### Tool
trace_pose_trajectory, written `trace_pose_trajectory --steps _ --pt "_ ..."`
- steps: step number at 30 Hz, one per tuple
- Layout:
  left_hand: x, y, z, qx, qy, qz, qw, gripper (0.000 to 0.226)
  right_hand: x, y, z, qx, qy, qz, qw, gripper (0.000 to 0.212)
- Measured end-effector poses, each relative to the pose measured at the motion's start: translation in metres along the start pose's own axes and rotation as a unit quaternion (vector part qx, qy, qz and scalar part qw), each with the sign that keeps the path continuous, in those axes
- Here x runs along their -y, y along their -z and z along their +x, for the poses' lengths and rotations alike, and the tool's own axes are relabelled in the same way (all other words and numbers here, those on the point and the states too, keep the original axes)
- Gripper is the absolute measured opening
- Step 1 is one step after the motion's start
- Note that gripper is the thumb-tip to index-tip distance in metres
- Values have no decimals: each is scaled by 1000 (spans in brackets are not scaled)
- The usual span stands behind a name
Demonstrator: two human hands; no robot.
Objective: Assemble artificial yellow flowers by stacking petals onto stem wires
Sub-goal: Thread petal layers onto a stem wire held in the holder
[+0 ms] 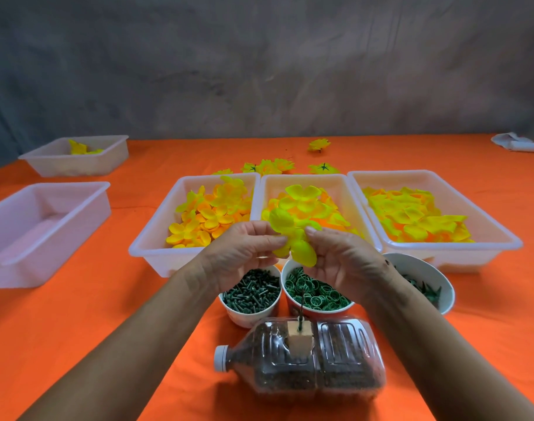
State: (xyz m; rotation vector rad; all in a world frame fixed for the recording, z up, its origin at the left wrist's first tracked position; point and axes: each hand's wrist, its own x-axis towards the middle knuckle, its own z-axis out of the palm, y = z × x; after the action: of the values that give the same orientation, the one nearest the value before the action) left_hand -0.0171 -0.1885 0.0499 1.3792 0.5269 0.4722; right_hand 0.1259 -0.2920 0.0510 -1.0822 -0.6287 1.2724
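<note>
Nearest: bottle on its side on orange cloth, cap left, dark fill inside, tan block on top with thin stem wire sticking up. Behind it three cups: pegs, green rings, third cup mostly hidden by right forearm. Above the cups, left hand and right hand both pinching one yellow petal piece, fingers curled onto it, held clear of the wire. Further back three trays in a row with yellow petals: left tray, middle tray, right tray. Finished flowers loose behind trays. Far left: two more trays, rear one with a few petals.
</note>
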Motion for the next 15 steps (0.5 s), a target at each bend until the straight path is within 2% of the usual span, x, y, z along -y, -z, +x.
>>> trace_pose_trajectory --steps 6,11,15 --pt "1 -4 0 -59 0 11 998 26 -2 5 -4 -5 8 -14 1000 27" --pt "2 -8 -1 -92 10 3 996 41 -4 7 -9 -29 23 -38 999 18" --pt "1 -13 -3 -97 4 11 995 20 -6 9 -10 -29 41 -71 996 15"
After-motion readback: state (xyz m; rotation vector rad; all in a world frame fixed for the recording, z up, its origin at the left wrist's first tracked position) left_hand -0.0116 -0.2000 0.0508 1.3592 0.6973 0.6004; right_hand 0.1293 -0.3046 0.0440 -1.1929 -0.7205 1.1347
